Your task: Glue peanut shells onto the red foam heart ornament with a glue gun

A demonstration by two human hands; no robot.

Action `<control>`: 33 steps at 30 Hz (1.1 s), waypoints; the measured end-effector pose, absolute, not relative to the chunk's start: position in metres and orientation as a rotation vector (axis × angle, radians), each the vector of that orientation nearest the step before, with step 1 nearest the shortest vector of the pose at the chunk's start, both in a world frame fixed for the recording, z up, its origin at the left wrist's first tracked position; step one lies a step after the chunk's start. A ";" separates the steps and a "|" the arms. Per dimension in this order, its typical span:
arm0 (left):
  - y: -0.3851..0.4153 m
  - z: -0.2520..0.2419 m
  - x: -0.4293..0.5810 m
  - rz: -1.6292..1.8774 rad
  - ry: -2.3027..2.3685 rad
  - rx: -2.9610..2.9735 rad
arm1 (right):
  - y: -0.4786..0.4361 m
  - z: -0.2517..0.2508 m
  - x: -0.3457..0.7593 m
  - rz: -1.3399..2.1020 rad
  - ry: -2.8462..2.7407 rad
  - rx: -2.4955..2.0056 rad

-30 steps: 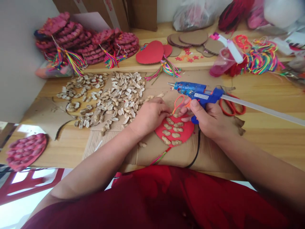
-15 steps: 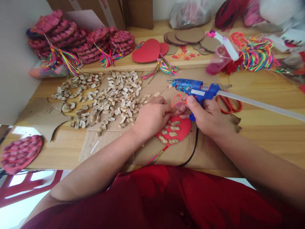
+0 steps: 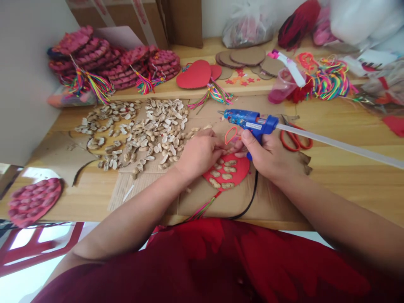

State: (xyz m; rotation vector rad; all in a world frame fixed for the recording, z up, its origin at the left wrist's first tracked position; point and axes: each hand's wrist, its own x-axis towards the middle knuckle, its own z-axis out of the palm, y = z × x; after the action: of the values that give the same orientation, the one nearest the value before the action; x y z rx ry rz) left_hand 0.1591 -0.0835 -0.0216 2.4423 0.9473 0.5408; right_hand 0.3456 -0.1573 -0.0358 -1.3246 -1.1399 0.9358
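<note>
A blue hot glue gun with a long glue stick in its back rests in my right hand. Its nozzle points left, above the cardboard. My left hand is closed at the upper edge of a red heart-shaped piece; whatever lies under its fingertips is hidden. Rows of peanut shells sit on the red piece. An orange loop stands out at its top, between my hands, and a coloured tassel hangs from its lower end.
Loose peanut shells are heaped to the left on cardboard. Orange-handled scissors lie at right. Behind are stacked pink pieces, a red heart and a plastic cup. The gun's black cord runs toward me.
The view has shifted slightly. Both hands stay at the red piece's top edge, with the glue gun held much as before.
</note>
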 end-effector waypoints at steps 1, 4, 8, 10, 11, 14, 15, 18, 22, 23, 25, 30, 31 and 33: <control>-0.081 -0.021 0.155 0.573 0.916 2.387 | -0.157 -0.037 0.347 0.937 -1.133 -1.304; -0.076 -0.016 0.139 0.703 0.896 2.282 | -0.155 -0.035 0.350 0.926 -1.119 -1.235; -0.084 -0.009 0.120 0.758 0.893 2.376 | -0.155 -0.031 0.351 0.932 -1.060 -1.218; -0.093 -0.008 0.116 0.716 0.812 2.442 | -0.155 -0.030 0.351 0.937 -1.073 -1.253; -0.097 -0.008 0.116 0.693 0.770 2.473 | -0.155 -0.031 0.352 0.934 -1.092 -1.267; -0.106 -0.008 0.120 0.679 0.739 2.538 | -0.155 -0.032 0.352 0.933 -1.128 -1.276; -0.107 -0.008 0.122 0.691 0.763 2.543 | -0.155 -0.032 0.352 0.939 -1.123 -1.274; -0.102 -0.006 0.123 0.698 0.795 2.527 | -0.154 -0.031 0.351 0.958 -1.082 -1.274; -0.093 -0.005 0.123 0.599 0.716 2.543 | -0.153 -0.031 0.349 0.968 -1.067 -1.283; -0.092 -0.005 0.124 0.572 0.690 2.568 | -0.153 -0.031 0.349 0.973 -1.071 -1.283; -0.089 -0.006 0.126 0.515 0.627 2.640 | -0.154 -0.031 0.350 0.979 -1.080 -1.282; -0.084 -0.010 0.130 0.416 0.551 2.769 | -0.156 -0.031 0.354 0.974 -1.136 -1.268; -0.083 -0.010 0.130 0.401 0.554 2.779 | -0.156 -0.031 0.354 0.975 -1.141 -1.263; -0.083 -0.011 0.130 0.388 0.563 2.789 | -0.156 -0.031 0.354 0.981 -1.132 -1.253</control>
State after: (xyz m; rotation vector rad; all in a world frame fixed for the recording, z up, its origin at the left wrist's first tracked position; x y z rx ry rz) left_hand 0.1296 -0.0826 -0.0108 2.7892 0.5626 0.3880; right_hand 0.3545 -0.1556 -0.0311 -1.2531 -1.1316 0.9809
